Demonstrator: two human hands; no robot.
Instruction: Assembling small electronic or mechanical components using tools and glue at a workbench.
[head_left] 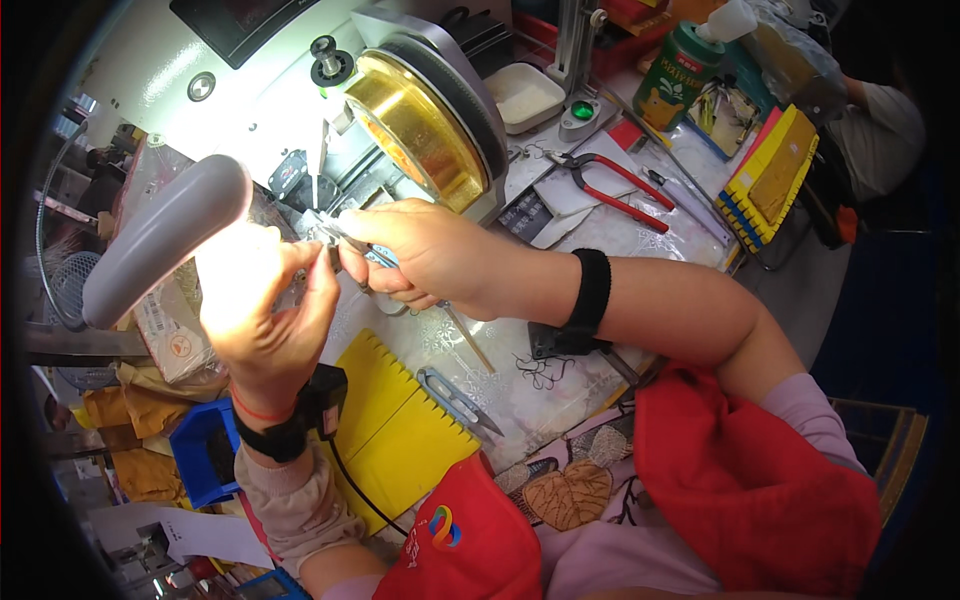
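Both my hands meet in front of a white bench machine (150, 80) with a gold-coloured wheel (430, 130), under bright light. My left hand (265, 300) is partly washed out by glare; its thumb and forefinger pinch something too small to make out. My right hand (415, 245) is closed close beside it, around a slim metal tool (467, 335) whose thin end sticks out below the fingers. The tool's kind is unclear. Small metal parts (325, 225) lie at the fingertips, below the machine's narrow upright rod (317, 165); the fingers largely hide them.
A grey rounded arm (170, 240) hangs over my left hand. Red-handled pliers (620, 185), a white dish (525, 97) and a green bottle (680, 75) stand to the right. Nearer are a yellow toothed-edge sheet (395, 420), a grey pointed tool (455, 400) and a blue bin (205, 455).
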